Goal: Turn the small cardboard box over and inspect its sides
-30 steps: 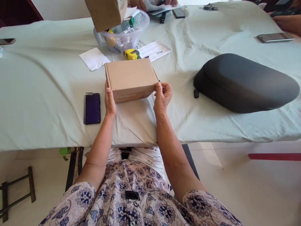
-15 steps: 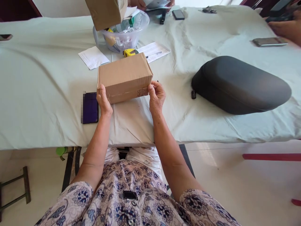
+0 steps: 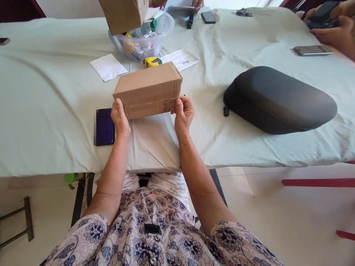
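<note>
Between my two hands is a brown cardboard box (image 3: 151, 90), tilted so its top and front side show. My left hand (image 3: 120, 118) grips its left end, thumb up along the near corner. On the right end, my right hand (image 3: 183, 112) pinches the lower near corner between thumb and fingers. Dark scribbled marks show on the front side near that corner. The fingers behind and under the box are partly hidden. Just left of my left hand lies a dark blue-screened phone or tablet (image 3: 105, 126).
Beyond the box are a yellow tape measure (image 3: 152, 62), paper sheets (image 3: 108, 67) and a clear plastic basin (image 3: 149, 48) of odds and ends. Another cardboard box (image 3: 122, 16) overlaps it. A black padded seat (image 3: 280, 99) lies right. Other people's hands (image 3: 337, 31) show at the far side.
The box has tipped so more of its front side shows, its right end slightly raised. Both hands stay on it. At far right, a person's hands with a dark device have come further into view.
</note>
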A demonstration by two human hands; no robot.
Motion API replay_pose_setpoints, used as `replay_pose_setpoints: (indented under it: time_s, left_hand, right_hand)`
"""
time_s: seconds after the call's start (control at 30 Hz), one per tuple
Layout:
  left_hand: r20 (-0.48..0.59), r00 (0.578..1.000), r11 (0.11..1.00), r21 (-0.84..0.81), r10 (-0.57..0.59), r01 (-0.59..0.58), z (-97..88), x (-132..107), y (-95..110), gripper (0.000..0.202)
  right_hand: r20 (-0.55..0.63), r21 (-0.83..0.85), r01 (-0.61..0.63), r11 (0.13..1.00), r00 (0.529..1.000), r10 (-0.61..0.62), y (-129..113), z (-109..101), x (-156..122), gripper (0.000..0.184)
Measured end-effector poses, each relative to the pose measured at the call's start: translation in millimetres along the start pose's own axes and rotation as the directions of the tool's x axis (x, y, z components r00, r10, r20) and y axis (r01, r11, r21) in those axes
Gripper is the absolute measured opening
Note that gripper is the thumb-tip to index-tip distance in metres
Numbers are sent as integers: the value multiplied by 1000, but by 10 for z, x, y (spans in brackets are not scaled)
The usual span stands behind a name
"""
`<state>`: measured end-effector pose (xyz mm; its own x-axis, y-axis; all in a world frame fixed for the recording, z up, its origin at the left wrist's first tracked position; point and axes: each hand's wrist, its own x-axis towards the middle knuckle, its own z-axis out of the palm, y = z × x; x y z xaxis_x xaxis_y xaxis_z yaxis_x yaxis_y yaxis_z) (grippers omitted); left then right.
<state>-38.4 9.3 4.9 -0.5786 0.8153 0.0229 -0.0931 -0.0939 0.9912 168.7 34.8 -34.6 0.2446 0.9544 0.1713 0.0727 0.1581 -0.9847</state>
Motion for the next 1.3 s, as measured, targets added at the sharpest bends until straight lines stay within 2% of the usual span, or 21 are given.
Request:
replay_pose_setpoints:
  time_s: [0.1, 0.2, 0.33, 0.4, 0.47, 0.6, 0.73, 0.83, 0.9, 1.03, 1.1, 1.17, 1.3]
  left_hand:
    - [38, 999, 1000, -10, -15, 15, 8, 3, -43, 67]
    - [97, 995, 999, -27, -19, 22, 10, 14, -83, 72]
    - [180, 983, 999, 20, 33, -37, 5, 19, -118, 81]
    - [232, 971, 989, 115, 61, -89, 10, -6, -132, 89]
    - [260, 963, 965, 228, 71, -133, 25, -56, -147, 100]
    - [246, 965, 893, 407, 95, -192, 79, -197, -180, 116]
    - [209, 967, 823, 517, 145, -235, 125, -296, -190, 114]
    - [198, 971, 811, 541, 136, -224, 126, -291, -167, 110]
    - [188, 976, 825, 532, 106, -192, 108, -255, -143, 108]
    - [169, 984, 863, 487, 56, -133, 64, -167, -97, 106]
    - [164, 984, 877, 461, 64, -134, 54, -143, -74, 103]
    - [140, 986, 890, 432, 95, -147, 52, -136, -46, 91]
    - [18, 989, 911, 386, 147, -143, 43, -141, 14, 61]
  right_hand:
    - [-28, 14, -13, 1000, 1000, 13, 22, -2, 27, 52]
    - [-46, 41, -4, 999, 999, 6, 52, -10, 49, 48]
    - [-5, 58, 37, 998, 999, -37, 106, -12, 51, 48]
    - [0, 4, 68, 998, 998, -68, 125, 6, 24, 58]
    - [-12, -105, 90, 990, 996, -92, 133, 39, -28, 75]
    - [-14, -357, 97, 929, 994, -110, 133, 125, -147, 113]
    - [-38, -475, 104, 874, 990, -139, 164, 199, -206, 123]
    - [-49, -486, 92, 869, 990, -132, 197, 200, -203, 116]
    - [-43, -469, 79, 880, 993, -112, 193, 165, -177, 104]
    - [-42, -396, 53, 917, 996, -75, 82, 57, -92, 55]
    - [-67, -349, 40, 936, 995, -67, -5, 24, -62, 37]
    - [-104, -319, 32, 947, 992, -69, -87, 17, -53, 33]
    - [-141, -337, -8, 942, 989, -43, -204, 40, -84, 42]
